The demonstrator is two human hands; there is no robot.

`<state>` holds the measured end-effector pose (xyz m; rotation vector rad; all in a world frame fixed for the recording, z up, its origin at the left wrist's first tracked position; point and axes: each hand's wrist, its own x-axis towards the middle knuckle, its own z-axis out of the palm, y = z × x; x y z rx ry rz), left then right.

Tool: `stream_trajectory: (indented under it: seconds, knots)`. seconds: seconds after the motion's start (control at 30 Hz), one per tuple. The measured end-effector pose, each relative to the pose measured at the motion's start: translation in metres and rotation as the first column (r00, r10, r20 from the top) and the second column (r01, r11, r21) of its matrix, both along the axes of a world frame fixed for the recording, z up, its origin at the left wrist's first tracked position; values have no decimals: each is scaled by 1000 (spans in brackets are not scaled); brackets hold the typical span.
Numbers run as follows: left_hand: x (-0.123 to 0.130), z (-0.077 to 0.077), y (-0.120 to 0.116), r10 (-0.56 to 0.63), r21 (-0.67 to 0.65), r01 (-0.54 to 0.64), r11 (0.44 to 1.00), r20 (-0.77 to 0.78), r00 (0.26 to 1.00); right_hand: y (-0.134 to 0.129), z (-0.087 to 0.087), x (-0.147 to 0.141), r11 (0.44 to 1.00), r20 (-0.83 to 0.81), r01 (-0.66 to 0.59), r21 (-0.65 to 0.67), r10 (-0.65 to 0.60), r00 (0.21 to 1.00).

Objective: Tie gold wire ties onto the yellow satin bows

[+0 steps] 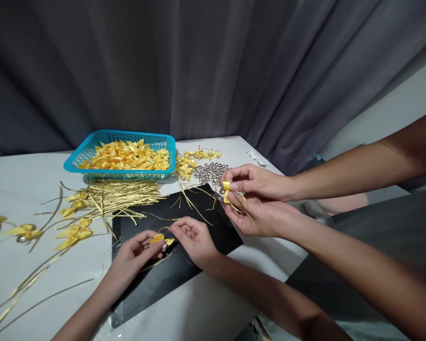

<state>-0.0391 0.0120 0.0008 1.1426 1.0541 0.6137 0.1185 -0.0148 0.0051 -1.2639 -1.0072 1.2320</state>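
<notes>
My left hand (138, 248) pinches a yellow ribbon bow (157, 238) with a small silver bell (164, 247) at its front. Over the black sheet (156, 293), my right hand (195, 241) is closed in a pinch on a thin gold cord (164, 229) that runs from the bow. Under my hands more gold strands lie on the sheet. At the right, another person's two hands (252, 199) hold a second yellow bow (226, 192) with a looped gold cord.
A blue basket (69, 163) full of yellow bows stands at the back of the white table (7, 182). Before it lies a heap of gold cords (124, 196). Silver bells (211, 172) are piled beside bows with cords (186, 166). Further bows (74, 234) lie at left.
</notes>
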Motion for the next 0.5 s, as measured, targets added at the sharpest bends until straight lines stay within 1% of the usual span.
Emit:
stream_trajectory:
  seconds: [0.23,0.37,0.5]
  knots:
    - [1,2,-1,4,-3,-4,1000,-13,1000,1,-2,6,999,-18,28,18,-27,999]
    - [1,1,0,-14,10,14,1000,-17,1000,5,4,14,998,7,54,46,-54,999]
    - [-1,-2,0,-23,28,23,999,-20,1000,10,10,25,990,47,111,92,-116,992]
